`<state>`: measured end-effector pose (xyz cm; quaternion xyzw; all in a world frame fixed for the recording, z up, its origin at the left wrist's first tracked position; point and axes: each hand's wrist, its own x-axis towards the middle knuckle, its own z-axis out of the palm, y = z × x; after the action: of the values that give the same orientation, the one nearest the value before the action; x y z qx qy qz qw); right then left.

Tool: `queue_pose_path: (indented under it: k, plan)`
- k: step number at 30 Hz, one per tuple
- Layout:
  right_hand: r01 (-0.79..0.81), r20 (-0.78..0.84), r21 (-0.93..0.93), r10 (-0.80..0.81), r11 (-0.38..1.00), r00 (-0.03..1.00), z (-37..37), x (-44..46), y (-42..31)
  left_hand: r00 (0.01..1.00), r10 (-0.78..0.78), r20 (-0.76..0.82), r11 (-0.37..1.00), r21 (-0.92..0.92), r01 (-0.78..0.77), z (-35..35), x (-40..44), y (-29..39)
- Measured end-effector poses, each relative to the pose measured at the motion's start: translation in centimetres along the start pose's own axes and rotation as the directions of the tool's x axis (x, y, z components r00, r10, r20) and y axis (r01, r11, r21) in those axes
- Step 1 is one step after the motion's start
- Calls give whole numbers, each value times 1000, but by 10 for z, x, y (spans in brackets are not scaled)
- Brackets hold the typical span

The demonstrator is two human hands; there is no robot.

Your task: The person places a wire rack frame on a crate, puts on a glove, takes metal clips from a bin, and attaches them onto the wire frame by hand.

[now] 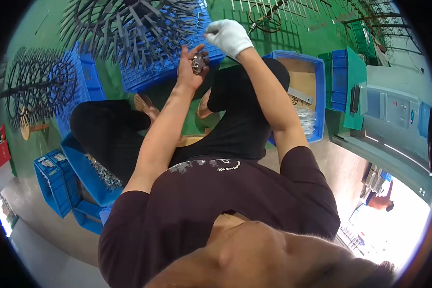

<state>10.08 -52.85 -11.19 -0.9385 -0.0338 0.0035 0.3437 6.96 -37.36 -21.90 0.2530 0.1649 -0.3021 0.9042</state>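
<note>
Shiny metal pcs (198, 64), faceted & mirror-bright, are held in the bare L hand (185, 73), palm up, fingers curled round them; exact shape & count can't be told. The R hand (231, 39), clad in a soft white fabric glove, is raised just beyond, back uppermost, thumb & fingers bent twd each other; whether anything is pinched can't be told.

Near both, a dark prong rack (139, 33) is seen, its many slim tines bristling outward, set over a blue plastic crate (145, 78) w/ gridded sides. A 2nd spiky rack (38, 91) is seen at far L, near more blue plastic.

On the R, a rectangular blue tub (320, 96) is lined w/ flat tan board; clear, glossy plastic-like pcs (306, 120) & a pale card (300, 95) w/ dark characters are contained. On the L, small glittery metal bits (104, 175) are heaped in a smooth-walled blue bin (81, 170). Black trousers (240, 127) & a dark maroon tee (216, 201) w/ pale print are worn. The floor (312, 41) is painted green around the racks.
</note>
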Motion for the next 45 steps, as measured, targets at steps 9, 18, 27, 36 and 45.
queue_pose_path:
  k: [9,18,27,36,45]
  plan:
    - [81,220,-73,-63,994,973,17,-32,-20,992,119,-35,873,479,-88,-5,-36,11]
    - [118,218,55,-127,992,968,39,-33,-16,988,145,-59,883,457,-103,-7,-44,21]
    - [-556,553,734,132,390,822,42,-26,7,972,232,-36,906,371,-203,-21,-42,18]
    - [193,-11,-72,-194,979,981,40,-27,-14,911,303,-279,837,535,-115,-11,-29,22]
    - [-58,-149,-94,44,994,988,48,-9,-1,867,290,-405,952,217,-217,16,4,28]
